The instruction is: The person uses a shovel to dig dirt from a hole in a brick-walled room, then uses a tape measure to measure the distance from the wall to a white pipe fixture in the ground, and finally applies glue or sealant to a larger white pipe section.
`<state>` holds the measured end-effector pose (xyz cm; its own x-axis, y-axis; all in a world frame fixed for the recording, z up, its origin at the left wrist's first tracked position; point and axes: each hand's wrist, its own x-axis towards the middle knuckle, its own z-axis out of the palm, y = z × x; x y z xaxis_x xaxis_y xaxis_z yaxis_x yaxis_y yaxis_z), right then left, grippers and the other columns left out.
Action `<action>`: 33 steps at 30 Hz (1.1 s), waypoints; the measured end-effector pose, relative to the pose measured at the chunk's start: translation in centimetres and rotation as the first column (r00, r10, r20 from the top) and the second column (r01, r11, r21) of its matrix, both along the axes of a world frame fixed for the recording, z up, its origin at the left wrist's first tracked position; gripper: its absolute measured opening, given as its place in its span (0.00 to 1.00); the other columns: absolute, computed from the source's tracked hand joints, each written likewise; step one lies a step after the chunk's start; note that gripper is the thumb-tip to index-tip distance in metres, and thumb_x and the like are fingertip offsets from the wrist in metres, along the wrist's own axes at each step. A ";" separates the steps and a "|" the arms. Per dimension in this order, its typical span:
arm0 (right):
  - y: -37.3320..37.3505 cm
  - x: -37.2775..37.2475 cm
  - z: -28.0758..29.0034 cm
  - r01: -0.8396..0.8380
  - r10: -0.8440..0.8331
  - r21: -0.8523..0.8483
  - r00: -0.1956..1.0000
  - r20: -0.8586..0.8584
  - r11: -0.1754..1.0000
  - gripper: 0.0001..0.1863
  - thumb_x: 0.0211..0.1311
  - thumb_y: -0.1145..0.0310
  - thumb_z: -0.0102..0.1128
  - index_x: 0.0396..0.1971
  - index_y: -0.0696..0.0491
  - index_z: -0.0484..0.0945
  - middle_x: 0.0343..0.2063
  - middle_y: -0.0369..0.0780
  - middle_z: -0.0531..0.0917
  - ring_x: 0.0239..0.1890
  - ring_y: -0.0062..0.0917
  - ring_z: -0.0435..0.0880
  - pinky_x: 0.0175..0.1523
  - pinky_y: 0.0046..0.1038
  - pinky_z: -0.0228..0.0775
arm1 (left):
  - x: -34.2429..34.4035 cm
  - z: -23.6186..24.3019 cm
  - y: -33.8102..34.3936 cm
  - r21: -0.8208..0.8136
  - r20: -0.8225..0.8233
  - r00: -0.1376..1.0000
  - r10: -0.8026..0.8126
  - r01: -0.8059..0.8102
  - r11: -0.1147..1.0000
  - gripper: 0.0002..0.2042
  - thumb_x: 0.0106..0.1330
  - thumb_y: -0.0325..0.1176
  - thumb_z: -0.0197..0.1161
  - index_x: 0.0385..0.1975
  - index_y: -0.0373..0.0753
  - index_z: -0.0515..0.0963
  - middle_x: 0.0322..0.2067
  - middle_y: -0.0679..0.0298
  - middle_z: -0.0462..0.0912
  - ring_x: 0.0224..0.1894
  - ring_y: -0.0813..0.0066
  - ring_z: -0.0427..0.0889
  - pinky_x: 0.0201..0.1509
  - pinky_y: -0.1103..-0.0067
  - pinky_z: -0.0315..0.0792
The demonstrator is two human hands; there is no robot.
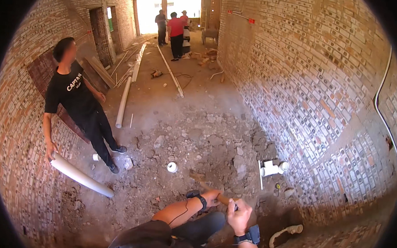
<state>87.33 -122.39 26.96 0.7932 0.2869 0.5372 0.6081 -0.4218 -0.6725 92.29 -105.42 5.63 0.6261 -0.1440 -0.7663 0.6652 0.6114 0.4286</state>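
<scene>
Rubble floor (pixel 194 128): broken.
White plastic pipe (pixel 82 176): tilted, probably steadied by a co-worker's hand (pixel 52 149).
Wooden-handled tool (pixel 222 198): slants over rubble, held two-handed, likely for leverage.
Left hand (pixel 211 197): curled round the handle (pixel 224 200).
Right hand (pixel 239 213): closed on its near end.

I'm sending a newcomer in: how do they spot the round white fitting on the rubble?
From the right-hand brick wall, look left across the rubble floor. Ahead and left of the person's left hand sits a short, round white fitting, unlike the branched white fitting near that wall.
</scene>
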 end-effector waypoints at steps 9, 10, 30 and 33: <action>-0.4 2.6 0.8 0.054 -0.053 0.051 0.998 -0.030 0.997 0.12 0.61 0.74 0.64 0.20 0.59 0.73 0.16 0.48 0.75 0.18 0.43 0.75 0.25 0.38 0.64 | 3.8 0.3 -0.3 0.118 -0.046 0.988 -0.146 0.151 0.982 0.12 0.68 0.48 0.56 0.32 0.47 0.75 0.21 0.69 0.76 0.20 0.79 0.77 0.21 0.82 0.70; -0.1 2.7 0.7 0.045 -0.044 0.055 0.999 -0.031 0.997 0.12 0.61 0.74 0.64 0.20 0.59 0.73 0.16 0.48 0.75 0.18 0.43 0.75 0.25 0.38 0.64 | 3.8 0.0 0.0 0.132 -0.044 0.991 -0.130 0.135 0.982 0.13 0.69 0.49 0.55 0.32 0.47 0.75 0.19 0.69 0.76 0.19 0.79 0.77 0.20 0.82 0.69; -1.4 6.0 -8.3 -0.031 0.019 -0.072 0.987 -0.157 0.997 0.05 0.61 0.76 0.62 0.25 0.57 0.80 0.22 0.46 0.81 0.21 0.40 0.80 0.27 0.34 0.70 | 4.9 -9.8 -1.1 0.211 0.027 0.970 -0.241 0.230 0.950 0.11 0.74 0.43 0.57 0.44 0.43 0.75 0.38 0.64 0.80 0.39 0.70 0.79 0.43 0.71 0.77; -1.4 8.9 -11.9 0.097 -0.110 -0.061 0.961 -0.252 0.993 0.03 0.63 0.77 0.59 0.31 0.58 0.82 0.27 0.48 0.83 0.26 0.43 0.82 0.31 0.33 0.73 | 7.0 -7.6 -3.5 0.232 -0.119 0.969 -0.217 0.240 0.943 0.09 0.70 0.38 0.58 0.39 0.38 0.76 0.30 0.61 0.78 0.30 0.67 0.79 0.33 0.68 0.75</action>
